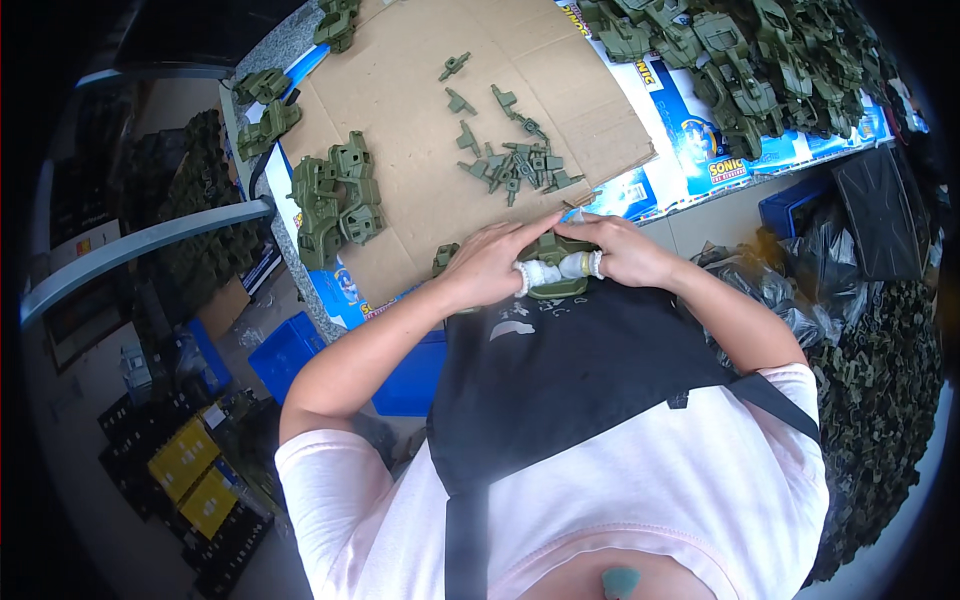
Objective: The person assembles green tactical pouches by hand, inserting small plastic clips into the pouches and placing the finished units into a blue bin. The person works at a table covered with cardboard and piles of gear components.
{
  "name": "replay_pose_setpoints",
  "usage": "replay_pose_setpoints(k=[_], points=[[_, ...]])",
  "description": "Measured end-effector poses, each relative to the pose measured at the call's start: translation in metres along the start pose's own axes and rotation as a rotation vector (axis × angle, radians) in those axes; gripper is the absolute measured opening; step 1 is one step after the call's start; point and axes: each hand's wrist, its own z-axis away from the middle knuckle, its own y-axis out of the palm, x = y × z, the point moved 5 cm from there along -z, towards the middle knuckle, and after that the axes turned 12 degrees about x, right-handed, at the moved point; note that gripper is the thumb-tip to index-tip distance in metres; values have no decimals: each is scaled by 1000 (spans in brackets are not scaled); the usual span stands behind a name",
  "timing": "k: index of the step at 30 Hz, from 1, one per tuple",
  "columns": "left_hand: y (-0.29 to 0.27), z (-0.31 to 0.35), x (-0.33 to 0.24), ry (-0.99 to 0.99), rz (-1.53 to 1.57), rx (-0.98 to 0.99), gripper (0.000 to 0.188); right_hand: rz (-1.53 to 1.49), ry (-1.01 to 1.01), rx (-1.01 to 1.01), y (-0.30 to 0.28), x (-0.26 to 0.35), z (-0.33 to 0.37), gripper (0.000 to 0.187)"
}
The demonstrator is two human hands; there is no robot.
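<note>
A work table (292, 45) with a grey speckled edge carries everything; a flattened brown cardboard sheet (450, 120) covers its middle; printed blue-and-white sheets (690, 140) lie under and to the right of the cardboard; on the cardboard, a scatter of small olive-green plastic parts (512, 160) sits near its right edge, and a cluster of larger green pieces (338, 198) on its left edge; a big heap of green parts (740, 60) lies right of the cardboard.

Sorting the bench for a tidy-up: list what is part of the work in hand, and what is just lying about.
In hand:
left hand
right hand
green plastic part, held by both
small green pieces on the cardboard sheet

Lying about:
blue crates
yellow boxes
black bags
</note>
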Motion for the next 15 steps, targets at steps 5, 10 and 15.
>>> replay_pose_setpoints(k=[5,10,15], points=[[-9,5,-3,-140,-124,118,79,6,-35,-65,3,-7,0,52],[-43,58,11,20,333,-275,90,-275,-136,-104,-16,-24,20,58],[-1,66,22,-62,622,-372,87,147,-106,-234,-39,0,26,70]])
